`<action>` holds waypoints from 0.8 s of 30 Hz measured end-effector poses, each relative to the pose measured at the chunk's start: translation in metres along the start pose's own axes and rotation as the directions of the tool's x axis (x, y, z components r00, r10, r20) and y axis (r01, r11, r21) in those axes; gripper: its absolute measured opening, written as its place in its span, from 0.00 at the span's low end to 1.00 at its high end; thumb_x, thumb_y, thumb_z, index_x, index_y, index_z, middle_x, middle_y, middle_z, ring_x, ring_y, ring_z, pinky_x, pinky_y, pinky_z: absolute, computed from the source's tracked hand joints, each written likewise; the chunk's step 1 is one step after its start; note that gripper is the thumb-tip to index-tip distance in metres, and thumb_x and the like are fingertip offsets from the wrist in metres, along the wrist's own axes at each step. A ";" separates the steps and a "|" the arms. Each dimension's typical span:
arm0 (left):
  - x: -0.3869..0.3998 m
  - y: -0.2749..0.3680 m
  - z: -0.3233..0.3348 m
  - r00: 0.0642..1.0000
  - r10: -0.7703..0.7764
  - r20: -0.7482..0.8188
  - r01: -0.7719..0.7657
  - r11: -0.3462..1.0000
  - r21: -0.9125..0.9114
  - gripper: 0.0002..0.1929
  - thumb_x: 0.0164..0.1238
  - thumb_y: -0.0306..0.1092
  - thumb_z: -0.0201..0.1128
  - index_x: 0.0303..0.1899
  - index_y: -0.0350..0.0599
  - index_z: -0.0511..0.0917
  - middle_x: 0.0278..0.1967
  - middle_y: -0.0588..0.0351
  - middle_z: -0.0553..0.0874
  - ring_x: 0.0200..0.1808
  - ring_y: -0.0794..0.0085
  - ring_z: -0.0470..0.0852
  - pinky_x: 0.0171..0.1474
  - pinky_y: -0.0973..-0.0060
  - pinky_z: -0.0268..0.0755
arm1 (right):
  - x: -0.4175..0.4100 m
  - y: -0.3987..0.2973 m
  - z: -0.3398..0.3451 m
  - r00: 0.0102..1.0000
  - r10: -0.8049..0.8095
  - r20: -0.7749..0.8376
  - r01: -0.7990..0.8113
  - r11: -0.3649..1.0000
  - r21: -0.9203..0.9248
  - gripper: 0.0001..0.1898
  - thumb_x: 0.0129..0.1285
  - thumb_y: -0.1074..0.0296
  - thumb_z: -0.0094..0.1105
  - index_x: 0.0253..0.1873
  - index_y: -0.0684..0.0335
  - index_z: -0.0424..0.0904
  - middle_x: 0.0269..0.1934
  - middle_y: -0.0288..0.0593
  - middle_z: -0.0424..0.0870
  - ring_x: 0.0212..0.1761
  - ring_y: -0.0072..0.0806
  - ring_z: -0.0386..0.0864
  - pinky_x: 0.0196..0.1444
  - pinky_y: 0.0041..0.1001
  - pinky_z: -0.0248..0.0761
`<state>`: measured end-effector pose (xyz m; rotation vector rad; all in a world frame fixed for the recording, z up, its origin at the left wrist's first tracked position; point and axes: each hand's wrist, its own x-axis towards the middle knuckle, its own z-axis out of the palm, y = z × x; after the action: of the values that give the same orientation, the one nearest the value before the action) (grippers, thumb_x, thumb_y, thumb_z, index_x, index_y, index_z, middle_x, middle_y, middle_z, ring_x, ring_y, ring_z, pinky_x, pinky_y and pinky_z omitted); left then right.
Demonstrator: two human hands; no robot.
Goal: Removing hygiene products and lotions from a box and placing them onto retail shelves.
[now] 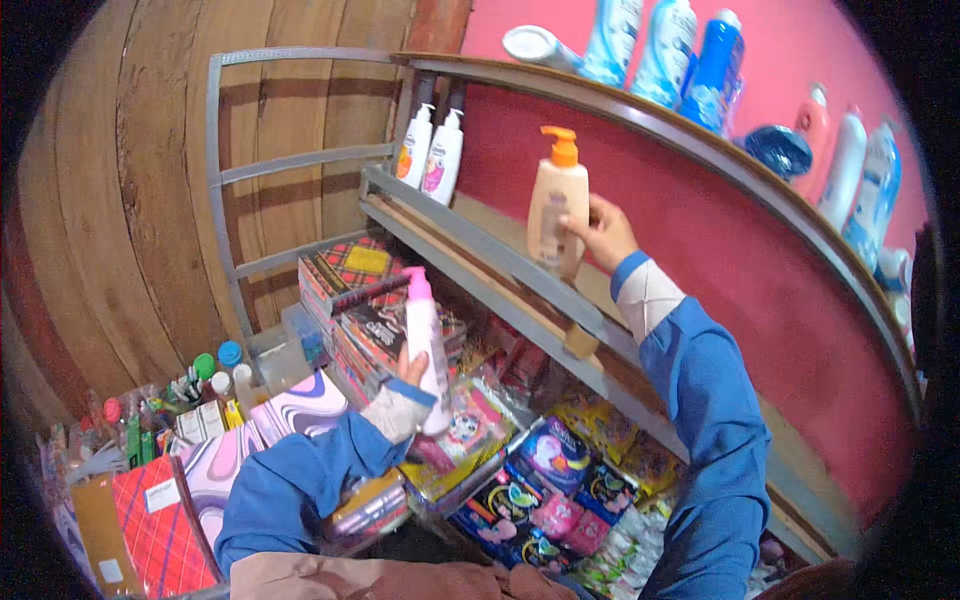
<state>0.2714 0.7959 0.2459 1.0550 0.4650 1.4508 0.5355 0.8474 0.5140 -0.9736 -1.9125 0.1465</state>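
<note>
My right hand (606, 231) grips a peach pump bottle (556, 206) with an orange pump top, upright at the wooden middle shelf (491, 221). Whether its base rests on the shelf I cannot tell. Lower and to the left, my left hand (412, 369) holds a slim white pump bottle (426, 330) with a pink pump, raised over the stacked goods. Two white pump bottles stand at the far left end of the shelf, one with an orange label (412, 150) and one with a pink label (442, 161).
Several blue and white bottles (664, 49) line the upper shelf (637, 109), with a pink bottle (814, 139) farther right. A metal rail (487, 244) edges the middle shelf. Below lie stacked notebooks (352, 270), packaged pads (555, 450) and a red plaid notebook (161, 525). Wooden planks (150, 187) form the left wall.
</note>
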 end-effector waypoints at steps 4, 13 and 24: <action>-0.015 0.012 -0.018 0.991 0.043 0.129 -0.061 0.989 0.134 0.23 0.71 0.44 0.46 0.61 0.41 0.58 0.47 0.52 0.73 0.46 0.70 0.71 0.50 0.73 0.64 | 0.025 0.050 0.016 0.934 0.312 0.172 -0.340 0.925 0.170 0.21 0.56 0.68 0.63 0.55 0.61 0.70 0.40 0.39 0.82 0.37 0.24 0.80 0.27 0.22 0.73; -0.019 -0.015 -0.048 0.964 -0.015 0.265 -0.057 0.963 0.264 0.28 0.72 0.42 0.43 0.67 0.38 0.49 0.60 0.47 0.65 0.62 0.65 0.62 0.64 0.72 0.52 | 0.047 0.073 0.008 0.750 0.449 0.485 -0.617 0.739 0.270 0.22 0.58 0.71 0.59 0.58 0.60 0.66 0.48 0.43 0.77 0.47 0.32 0.78 0.41 0.31 0.77; -0.019 -0.004 -0.037 0.921 -0.181 0.344 0.218 0.973 -0.073 0.31 0.69 0.48 0.47 0.67 0.44 0.50 0.57 0.53 0.67 0.59 0.69 0.65 0.62 0.70 0.56 | 0.072 0.040 0.041 0.894 0.444 -0.065 -0.428 0.888 0.168 0.35 0.49 0.51 0.70 0.55 0.68 0.66 0.46 0.46 0.76 0.46 0.31 0.76 0.46 0.28 0.71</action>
<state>0.2410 0.7900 0.2172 1.1057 0.2356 1.0761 0.5090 0.9354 0.5232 -1.2710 -1.5385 0.4883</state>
